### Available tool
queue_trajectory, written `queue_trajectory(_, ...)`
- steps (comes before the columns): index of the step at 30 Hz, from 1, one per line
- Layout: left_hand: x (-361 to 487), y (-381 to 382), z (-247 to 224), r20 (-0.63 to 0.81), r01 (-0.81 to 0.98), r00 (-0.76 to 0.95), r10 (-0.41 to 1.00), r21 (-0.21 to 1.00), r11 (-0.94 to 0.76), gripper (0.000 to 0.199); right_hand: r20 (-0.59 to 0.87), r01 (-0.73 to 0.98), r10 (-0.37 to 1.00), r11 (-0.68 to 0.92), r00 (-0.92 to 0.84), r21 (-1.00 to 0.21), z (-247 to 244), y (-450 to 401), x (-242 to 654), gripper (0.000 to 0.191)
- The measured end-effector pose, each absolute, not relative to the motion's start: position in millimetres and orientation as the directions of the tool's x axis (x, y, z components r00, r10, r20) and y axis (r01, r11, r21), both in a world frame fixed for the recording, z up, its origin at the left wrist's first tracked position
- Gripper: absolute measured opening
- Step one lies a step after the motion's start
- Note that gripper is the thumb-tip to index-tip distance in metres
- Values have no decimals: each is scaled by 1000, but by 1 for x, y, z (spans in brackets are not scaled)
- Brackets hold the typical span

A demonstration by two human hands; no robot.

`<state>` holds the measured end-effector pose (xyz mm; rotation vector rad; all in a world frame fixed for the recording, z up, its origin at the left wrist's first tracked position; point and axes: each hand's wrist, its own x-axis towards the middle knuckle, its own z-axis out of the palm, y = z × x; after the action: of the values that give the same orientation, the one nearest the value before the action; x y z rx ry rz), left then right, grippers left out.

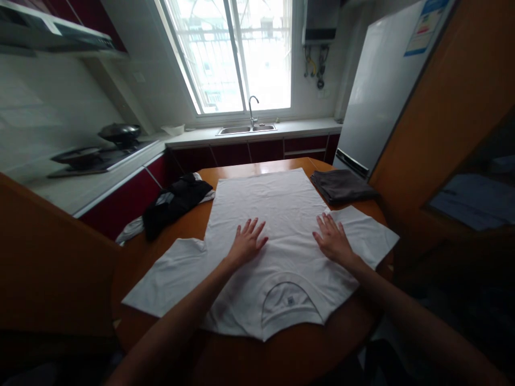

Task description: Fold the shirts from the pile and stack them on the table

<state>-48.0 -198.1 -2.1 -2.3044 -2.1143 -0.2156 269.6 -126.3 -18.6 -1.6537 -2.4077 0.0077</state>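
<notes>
A white T-shirt (281,214) lies spread out on a round wooden table (257,354), its collar toward me and its hem at the far edge. Both sleeves stretch out to the sides. My left hand (246,242) rests flat on the shirt's chest, left of the middle, fingers apart. Nearer the right sleeve, my right hand (332,239) also lies on the cloth with its fingers spread. Neither hand grips the fabric. Small creases run across the shirt, and a dark label mark shows inside the collar.
A heap of black and white clothes (177,201) sits at the table's left edge. Folded dark grey cloth (341,185) lies at the back right. Beyond are a counter with a sink (245,129), a stove with pans (119,132) and a fridge (386,80).
</notes>
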Motion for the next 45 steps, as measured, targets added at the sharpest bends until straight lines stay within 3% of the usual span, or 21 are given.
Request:
queue_trajectory(3, -51, -195, -15, 71, 992, 69, 995, 104, -77, 59, 111, 942, 946, 316, -303, -115, -34, -127, 271, 65)
queue_trajectory(7, -70, -194, -13, 132, 992, 41, 990, 116, -56, 59, 125, 947, 951, 298, -284, -118, -33, -123, 267, 67)
queue_trajectory(11, -107, -185, -6, 111, 988, -141, 984, 79, 133, 59, 111, 918, 931, 362, -348, -161, -17, -103, 247, 66)
queue_trajectory(16, -148, -187, -19, 54, 945, -328, 943, 19, 327, 61, 61, 948, 956, 294, -288, -123, -33, -74, 251, 67)
queue_trajectory(20, -159, -186, -20, 52, 941, -332, 942, 91, 327, 63, 62, 953, 960, 280, -274, -118, -46, -66, 260, 68)
queue_trajectory(24, -161, -162, -1, 147, 932, -347, 926, 167, 322, 64, 95, 932, 944, 327, -315, -159, -29, -55, 239, 69)
queue_trajectory(27, -157, -137, 8, 156, 949, -301, 941, 144, 280, 62, 94, 921, 939, 344, -332, -183, -17, -32, 215, 66)
queue_trajectory(33, -160, -111, -12, 32, 948, -314, 949, 75, 311, 62, 41, 937, 955, 296, -294, -188, -29, 13, 198, 64)
queue_trajectory(39, -158, -85, -11, 105, 958, -272, 957, 125, 259, 61, 187, 928, 940, 320, -286, -191, -29, 49, 180, 62)
queue_trajectory(45, -151, -12, 1, 62, 950, -276, 959, 166, 263, 62, 77, 920, 945, 327, -318, -216, -15, 105, 139, 64)
